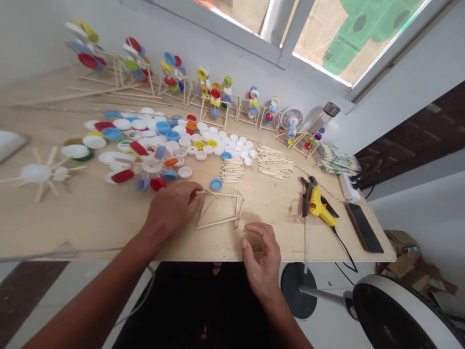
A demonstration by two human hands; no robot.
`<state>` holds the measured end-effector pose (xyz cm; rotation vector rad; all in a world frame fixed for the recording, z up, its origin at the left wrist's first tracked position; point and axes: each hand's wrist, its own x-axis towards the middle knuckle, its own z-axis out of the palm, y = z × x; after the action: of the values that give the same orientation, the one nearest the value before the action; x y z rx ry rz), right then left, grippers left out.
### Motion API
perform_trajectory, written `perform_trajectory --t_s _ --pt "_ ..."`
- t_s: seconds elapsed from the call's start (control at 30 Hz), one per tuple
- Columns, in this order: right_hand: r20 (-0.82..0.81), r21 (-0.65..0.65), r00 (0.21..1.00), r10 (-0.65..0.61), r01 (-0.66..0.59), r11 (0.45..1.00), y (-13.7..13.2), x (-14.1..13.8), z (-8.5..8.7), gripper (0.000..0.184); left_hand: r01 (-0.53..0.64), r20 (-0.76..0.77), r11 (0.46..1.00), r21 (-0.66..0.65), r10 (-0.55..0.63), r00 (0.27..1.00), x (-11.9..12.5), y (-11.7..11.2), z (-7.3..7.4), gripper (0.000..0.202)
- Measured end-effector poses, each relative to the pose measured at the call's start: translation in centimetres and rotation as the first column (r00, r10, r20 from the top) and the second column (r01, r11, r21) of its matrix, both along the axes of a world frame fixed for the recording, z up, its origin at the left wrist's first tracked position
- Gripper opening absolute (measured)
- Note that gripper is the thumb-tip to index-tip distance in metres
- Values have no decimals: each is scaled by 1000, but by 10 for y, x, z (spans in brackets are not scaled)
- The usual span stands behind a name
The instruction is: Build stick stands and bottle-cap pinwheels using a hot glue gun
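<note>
A small frame of thin wooden sticks rests on the table in front of me. My left hand is closed at its upper left corner, with thumb and forefinger pinched on a stick there. My right hand is near the table's front edge, just right of the frame, its thumb and curved fingers apart and nothing between them. Behind the frame lie a blue bottle cap and a bundle of short sticks. A wheel of caps and sticks is left of my left hand.
A yellow glue gun on a black stand and a phone lie at the right. Many loose caps cover the left middle. Several cap wheels on stick stands line the wall. A floor fan stands at the lower right.
</note>
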<state>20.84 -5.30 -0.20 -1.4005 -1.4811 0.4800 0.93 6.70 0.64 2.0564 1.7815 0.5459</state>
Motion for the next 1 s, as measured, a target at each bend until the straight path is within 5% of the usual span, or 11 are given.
perform_trajectory --t_s 0.6,1.0 --pt "26 43 998 59 -60 997 -6 -10 4 21 -3 -120 994 -112 -11 993 2 0 5 26" --pt "47 32 998 41 -43 999 -8 -4 1 18 3 -102 998 -58 -9 995 4 5 -1 23"
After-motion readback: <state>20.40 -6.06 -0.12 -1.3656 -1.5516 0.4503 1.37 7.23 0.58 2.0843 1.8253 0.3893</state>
